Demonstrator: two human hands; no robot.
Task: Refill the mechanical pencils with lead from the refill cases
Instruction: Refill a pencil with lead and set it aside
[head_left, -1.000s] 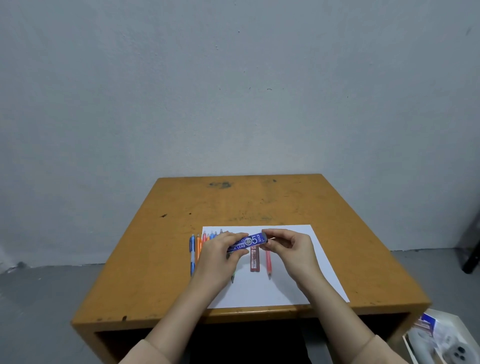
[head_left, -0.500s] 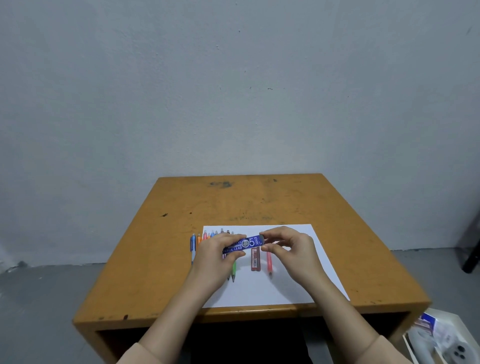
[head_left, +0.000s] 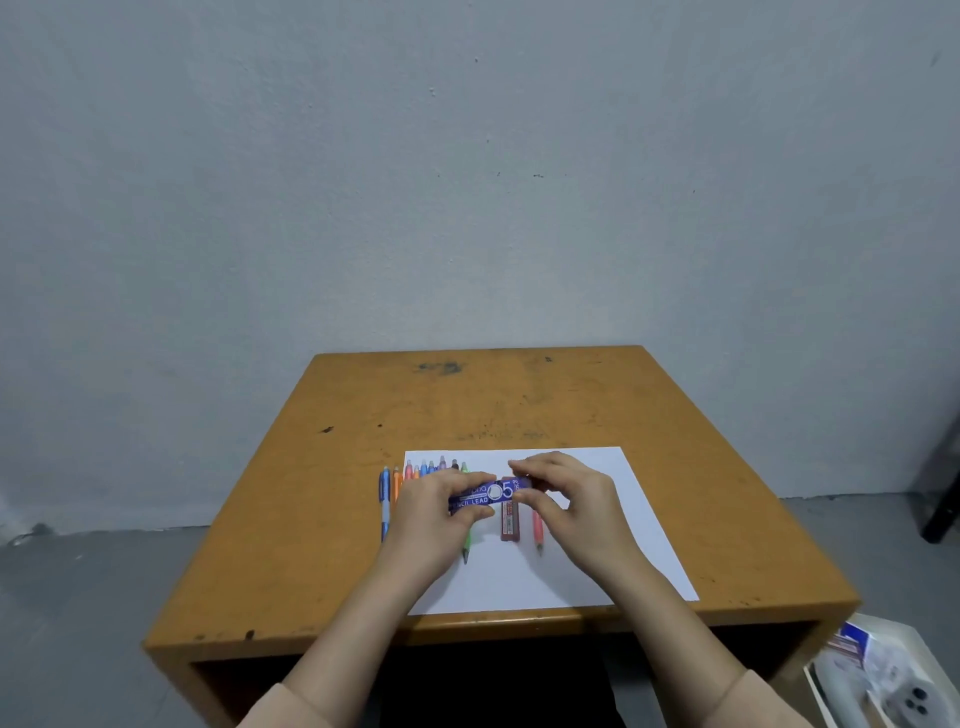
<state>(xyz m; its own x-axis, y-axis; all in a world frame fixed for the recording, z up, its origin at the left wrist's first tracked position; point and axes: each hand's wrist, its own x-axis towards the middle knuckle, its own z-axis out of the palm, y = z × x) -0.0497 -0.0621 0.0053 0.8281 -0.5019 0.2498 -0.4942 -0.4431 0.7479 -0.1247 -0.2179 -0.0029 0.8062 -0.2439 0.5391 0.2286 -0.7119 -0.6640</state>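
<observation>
**Two hands on one blue lead case**

A grey wall (head_left: 467, 182) fills the upper view. Below it stands a worn orange-brown table (head_left: 311, 519), and a white sheet of paper (head_left: 597, 561) lies on the half nearer the person. On the floor at the lower right sits an open white box (head_left: 883, 675); its contents are too blurred to name.

Both hands meet over the paper. The left hand (head_left: 431, 519) grips the left end of the blue refill case (head_left: 491, 494) between curled fingers and thumb. The right hand (head_left: 576, 509) pinches the case's right end with its fingertips. The case is held crosswise, just above the sheet.

A row of coloured pencils (head_left: 431, 466) lies side by side at the paper's left edge, partly hidden under the left hand. The blue pencil (head_left: 385, 501) is leftmost, on bare table. A green pencil (head_left: 467, 543) pokes out below the left hand. A pink pencil (head_left: 537, 527) lies under the right hand, and a red refill case (head_left: 510, 522) rests between the two.
</observation>
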